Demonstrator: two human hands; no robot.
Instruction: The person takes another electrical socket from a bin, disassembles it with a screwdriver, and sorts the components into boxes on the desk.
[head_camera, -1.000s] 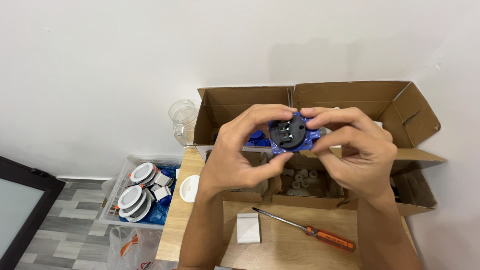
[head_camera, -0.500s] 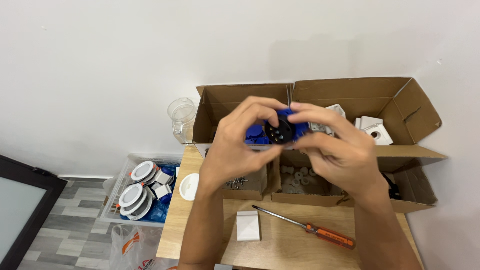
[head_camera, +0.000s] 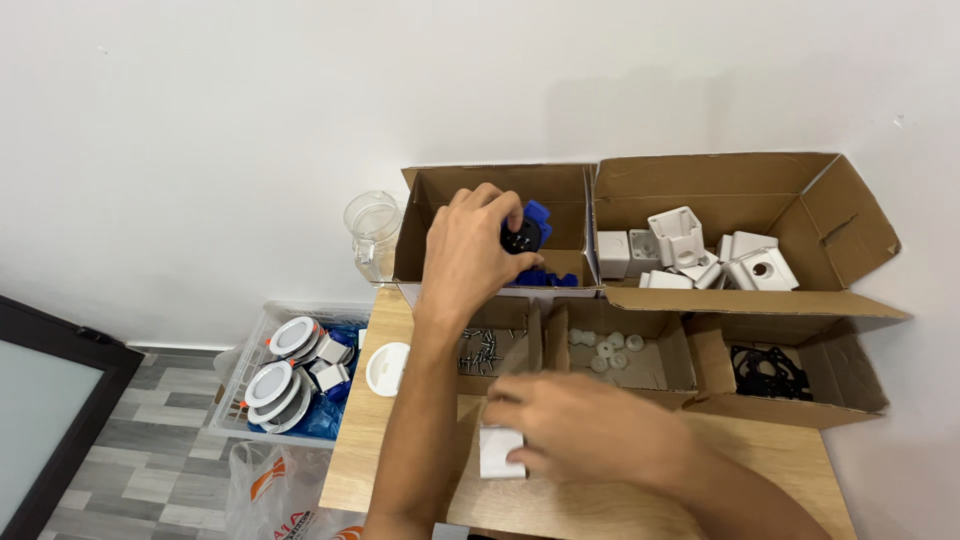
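Observation:
My left hand reaches into the left cardboard box at the back and holds a blue and black round part over other blue parts inside. My right hand is low over the wooden table, fingers on a small white square block lying flat there. The hand is blurred; it covers most of the table's middle.
The right back box holds white plastic housings. Smaller boxes in front hold screws, white washers and black gaskets. A white disc, a glass jar, and a floor crate of round lamps sit left.
Both hands held the blue and black part together above the boxes. Now the left hand has carried it into the back left box and the right hand has dropped to the white block.

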